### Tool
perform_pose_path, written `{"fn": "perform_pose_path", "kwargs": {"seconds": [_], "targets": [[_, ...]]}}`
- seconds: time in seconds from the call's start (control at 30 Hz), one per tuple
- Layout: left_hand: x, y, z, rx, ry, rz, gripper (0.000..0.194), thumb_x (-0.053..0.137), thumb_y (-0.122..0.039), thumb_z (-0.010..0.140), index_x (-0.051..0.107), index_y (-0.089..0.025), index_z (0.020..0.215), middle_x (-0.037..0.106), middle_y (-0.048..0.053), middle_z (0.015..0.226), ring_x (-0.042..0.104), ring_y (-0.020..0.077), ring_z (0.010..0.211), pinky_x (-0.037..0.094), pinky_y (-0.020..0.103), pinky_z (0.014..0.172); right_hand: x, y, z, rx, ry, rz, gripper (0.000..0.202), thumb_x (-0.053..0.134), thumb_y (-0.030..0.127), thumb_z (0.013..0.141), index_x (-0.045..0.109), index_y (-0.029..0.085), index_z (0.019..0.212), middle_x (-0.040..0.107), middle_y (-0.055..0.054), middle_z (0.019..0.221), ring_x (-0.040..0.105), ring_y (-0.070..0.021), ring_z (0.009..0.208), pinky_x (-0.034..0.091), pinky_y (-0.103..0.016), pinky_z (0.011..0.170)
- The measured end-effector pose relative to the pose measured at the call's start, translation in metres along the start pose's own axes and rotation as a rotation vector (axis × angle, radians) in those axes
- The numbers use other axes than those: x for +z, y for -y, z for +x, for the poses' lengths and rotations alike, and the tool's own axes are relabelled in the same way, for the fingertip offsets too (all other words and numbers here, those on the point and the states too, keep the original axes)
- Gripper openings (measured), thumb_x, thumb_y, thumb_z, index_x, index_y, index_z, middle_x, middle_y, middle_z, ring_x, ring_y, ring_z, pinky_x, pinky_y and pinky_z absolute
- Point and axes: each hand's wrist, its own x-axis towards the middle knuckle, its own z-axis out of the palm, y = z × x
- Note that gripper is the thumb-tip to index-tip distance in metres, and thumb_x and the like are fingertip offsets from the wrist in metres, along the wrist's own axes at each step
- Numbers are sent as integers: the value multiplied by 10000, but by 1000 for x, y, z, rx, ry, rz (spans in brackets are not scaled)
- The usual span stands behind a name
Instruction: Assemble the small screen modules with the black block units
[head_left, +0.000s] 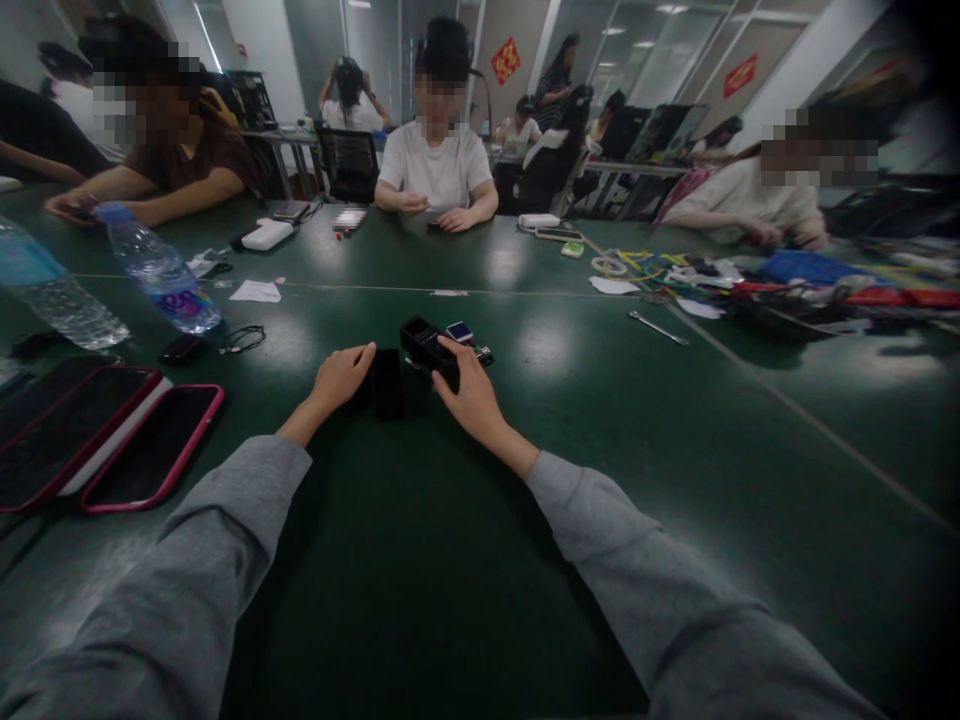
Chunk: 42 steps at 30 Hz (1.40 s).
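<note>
My right hand (pixel 471 395) is closed around the near end of a black boxy device case (pixel 420 338), thumb on the near side and fingers over the top. Partly behind the case lies a small circuit board with a little screen (pixel 460 331). My left hand (pixel 343 378) has its fingers together at the left edge of a flat black rectangular piece (pixel 388 388), which looks like a cover. The undersides of these fingers are hidden. The piece and the case are side by side, with a narrow gap between them.
Left on the green table (pixel 420 580) are phones in red cases (pixel 154 450), water bottles (pixel 161 270) and a looped cable (pixel 244 340). A wrench (pixel 656 327) and a pile of cables and tools (pixel 787 285) lie right. Another person (pixel 436 165) sits opposite.
</note>
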Motion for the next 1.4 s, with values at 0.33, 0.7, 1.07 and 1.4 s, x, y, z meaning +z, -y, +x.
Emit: {"fn": "perform_pose_path", "kwargs": {"seconds": [0.33,0.7,1.07,1.4], "targets": [[0,0,0,-4,2,6,597,219,-579,953,629,-182,777,639,58,738,518,170,633,296,284,582,1,-1,0,-27,-77,-20,515,524,267,922,371,260,1414,519,-105,1331,504,-284,1235,445,-532,1029],[0,0,0,-1,-8,30,596,223,-570,958,646,-182,798,654,62,756,536,173,643,308,281,587,6,-8,0,-30,49,21,645,544,224,891,258,274,1468,443,-120,1415,498,-310,1263,464,-553,1026],[1,0,1,6,-8,36,600,226,-568,957,653,-178,798,648,68,742,529,175,643,296,278,583,1,-5,0,-9,70,108,666,600,229,848,300,295,1439,472,-92,1413,529,-299,1240,490,-555,997],[1,1,1,11,-10,23,592,223,-566,958,631,-182,765,633,63,731,517,172,635,287,281,586,0,-2,2,51,26,255,643,634,276,819,348,254,1395,553,-103,1305,607,-268,1123,501,-482,973]]}}
